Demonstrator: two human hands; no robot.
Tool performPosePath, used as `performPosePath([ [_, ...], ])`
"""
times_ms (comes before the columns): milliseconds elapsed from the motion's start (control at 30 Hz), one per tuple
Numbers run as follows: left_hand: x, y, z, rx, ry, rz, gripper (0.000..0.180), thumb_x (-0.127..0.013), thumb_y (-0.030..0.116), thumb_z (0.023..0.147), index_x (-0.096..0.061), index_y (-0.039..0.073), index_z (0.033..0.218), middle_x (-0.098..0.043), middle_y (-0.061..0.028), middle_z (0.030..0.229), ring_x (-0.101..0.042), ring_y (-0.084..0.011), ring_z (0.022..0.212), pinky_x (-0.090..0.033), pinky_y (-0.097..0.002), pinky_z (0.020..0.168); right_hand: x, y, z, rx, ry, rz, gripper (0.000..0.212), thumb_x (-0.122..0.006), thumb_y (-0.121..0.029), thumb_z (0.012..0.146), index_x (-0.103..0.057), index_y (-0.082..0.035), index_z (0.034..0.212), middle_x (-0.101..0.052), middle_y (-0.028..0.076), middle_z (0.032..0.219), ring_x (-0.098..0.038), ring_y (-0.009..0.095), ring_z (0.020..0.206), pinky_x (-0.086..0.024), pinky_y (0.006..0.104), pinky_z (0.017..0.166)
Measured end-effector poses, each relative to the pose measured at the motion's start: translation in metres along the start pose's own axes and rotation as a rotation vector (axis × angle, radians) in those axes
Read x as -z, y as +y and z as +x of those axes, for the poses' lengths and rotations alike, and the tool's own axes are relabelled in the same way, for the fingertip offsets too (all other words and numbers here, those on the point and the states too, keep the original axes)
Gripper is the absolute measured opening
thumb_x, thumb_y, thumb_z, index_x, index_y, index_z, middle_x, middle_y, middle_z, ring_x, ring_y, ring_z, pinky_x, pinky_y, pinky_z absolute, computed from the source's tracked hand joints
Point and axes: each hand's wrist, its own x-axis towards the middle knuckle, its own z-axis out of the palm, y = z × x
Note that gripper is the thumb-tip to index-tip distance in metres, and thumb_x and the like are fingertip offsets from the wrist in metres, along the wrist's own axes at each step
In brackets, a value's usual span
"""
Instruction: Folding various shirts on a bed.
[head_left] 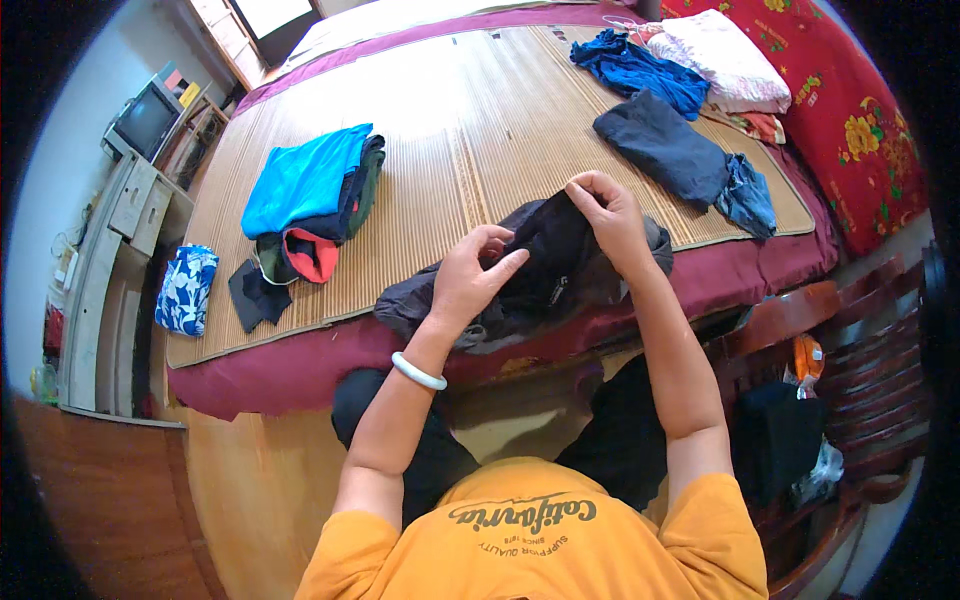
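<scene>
A black piece of clothing (553, 245) is held up over the near edge of the bed, in front of me. My right hand (608, 212) pinches its upper edge between thumb and fingers. At the garment's left side is my left hand (468, 276), its thumb and fingers apart; a white bangle (419, 372) circles that wrist. Beneath the black cloth lies a crumpled dark grey garment (405, 302), spreading out to both sides along the bed edge. The garment's exact kind cannot be made out.
On the bamboo mat (430, 140), a folded pile topped by bright blue cloth (305, 180) and a blue-white floral bundle (187, 290) lie left. Dark folded clothes (665, 150), denim (747, 195) and a blue garment (640, 72) lie right. A wooden chair (850, 350) stands at right.
</scene>
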Motion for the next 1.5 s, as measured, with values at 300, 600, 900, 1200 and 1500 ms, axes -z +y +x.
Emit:
performPosePath([
  [300, 0.007, 0.006, -0.002, 0.137, -0.088, -0.406, 0.023, -0.065, 0.022, 0.097, -0.068, -0.002, 0.097, -0.057, 0.0055, 0.081, -0.048, -0.0040, 0.076, -0.041, -0.0203, 0.068, -0.002, -0.005, -0.006, -0.077, -0.033, 0.230, 0.014, -0.067, -0.015, 0.095, -0.068, -0.001, 0.094, -0.059, -0.006, 0.082, -0.052, 0.004, 0.077, -0.043, 0.0200, 0.070],
  [600, 0.022, 0.008, -0.005, 0.065, -0.087, -0.335, 0.022, -0.058, 0.019, 0.101, -0.060, 0.000, 0.090, -0.047, 0.0055, 0.076, -0.042, -0.0048, 0.071, -0.038, -0.0214, 0.063, 0.000, -0.012, -0.015, -0.088, -0.059, 0.189, 0.015, -0.067, -0.017, 0.095, -0.067, -0.001, 0.093, -0.061, -0.006, 0.083, -0.053, 0.003, 0.077, -0.043, 0.0198, 0.069],
  [900, 0.026, 0.033, -0.007, 0.148, -0.101, -0.363, 0.009, -0.065, 0.010, 0.095, -0.059, 0.003, 0.095, -0.055, 0.0037, 0.084, -0.054, -0.0054, 0.079, -0.044, -0.0199, 0.075, -0.001, -0.012, -0.017, -0.101, -0.092, 0.226, 0.012, -0.068, -0.012, 0.094, -0.068, 0.000, 0.092, -0.061, -0.006, 0.084, -0.054, 0.002, 0.079, -0.044, 0.0192, 0.071],
  [1200, 0.050, 0.001, -0.005, -0.062, 0.256, -0.075, 0.018, -0.065, -0.006, 0.084, -0.059, 0.005, 0.097, -0.061, -0.0012, 0.080, -0.060, -0.0114, 0.071, -0.049, -0.0249, 0.066, -0.004, -0.055, -0.042, 0.518, -0.344, -0.363, 0.011, -0.074, -0.004, 0.074, -0.068, -0.007, 0.083, -0.065, 0.007, 0.082, -0.065, 0.027, 0.080, -0.051, 0.0361, 0.072],
  [1500, 0.061, -0.013, 0.000, 0.307, 0.200, -0.753, 0.019, -0.051, -0.005, 0.093, -0.056, 0.006, 0.109, -0.062, -0.0035, 0.098, -0.063, -0.0085, 0.082, -0.051, -0.0204, 0.063, -0.025, -0.037, -0.064, 0.717, -0.503, -0.605, 0.007, -0.062, -0.012, 0.078, -0.067, -0.013, 0.083, -0.062, 0.002, 0.084, -0.062, 0.023, 0.083, -0.047, 0.0365, 0.074],
])
